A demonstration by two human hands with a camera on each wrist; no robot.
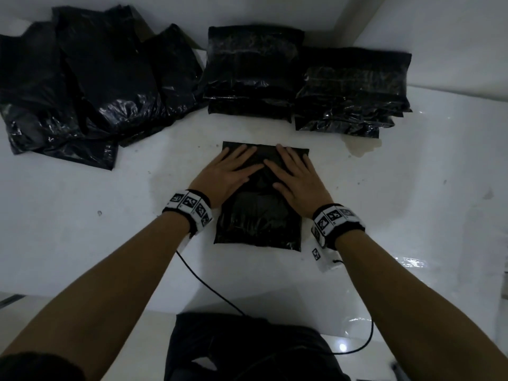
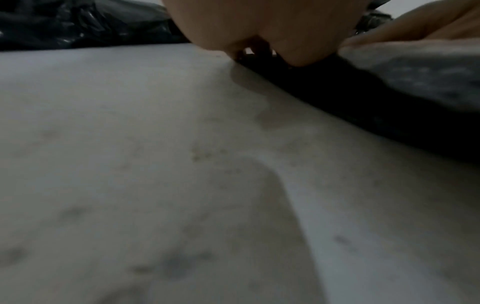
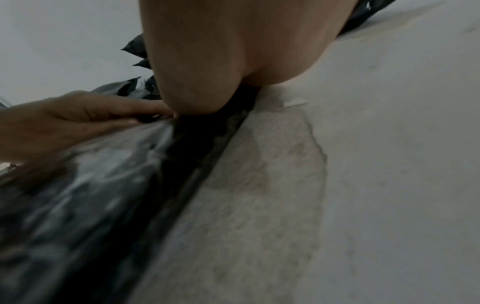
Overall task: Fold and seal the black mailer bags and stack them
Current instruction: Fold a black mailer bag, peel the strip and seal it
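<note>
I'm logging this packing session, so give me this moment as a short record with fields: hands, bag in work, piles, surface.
left hand: flat, pressing the mailer bag
right hand: flat, pressing beside it
mailer bag: lying on the white table
loose bags: heaped far left
stacks: two, far right
stain: by nearest stack

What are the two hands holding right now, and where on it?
Nothing is gripped. The left hand and right hand lie flat, pressing down the far, folded end of the black mailer bag on the table.
</note>
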